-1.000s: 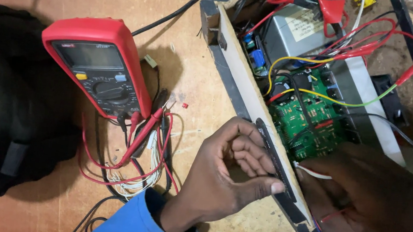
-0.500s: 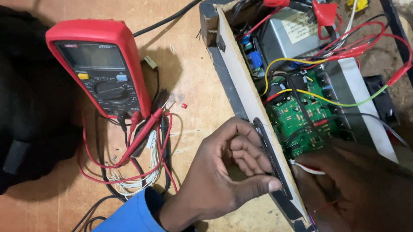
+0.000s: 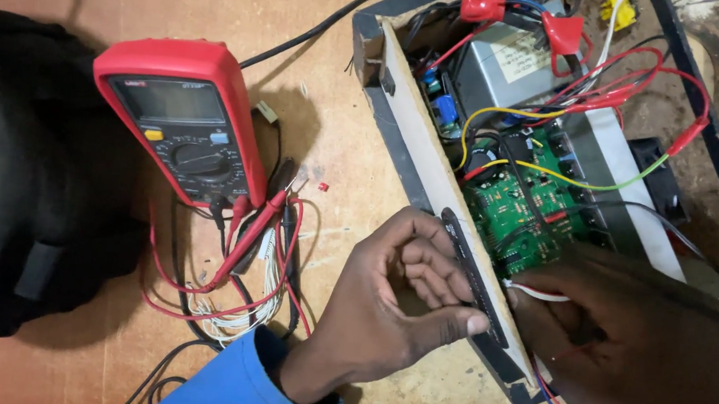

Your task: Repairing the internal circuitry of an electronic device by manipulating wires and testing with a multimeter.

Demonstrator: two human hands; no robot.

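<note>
My left hand (image 3: 389, 304) curls against the outside of an opened electronics box (image 3: 420, 151), its thumb pressed on the dark panel strip (image 3: 474, 277) on the box's side wall. My right hand (image 3: 650, 349) reaches inside the box near the wall and pinches a thin white wire (image 3: 534, 291) next to the green circuit board (image 3: 524, 203). Red, yellow, green and black wires cross over the board and a grey metal block (image 3: 506, 67).
A red multimeter (image 3: 180, 121) lies face up on the wooden bench (image 3: 306, 15), with its red and black probe leads (image 3: 242, 261) tangled just left of my left hand. A black cloth-like mass (image 3: 22, 198) fills the left edge. A black cable (image 3: 323, 25) runs across the bench.
The view has shifted slightly. My right hand has edged a little further in toward the box wall with the white wire; my left hand stays on the panel.
</note>
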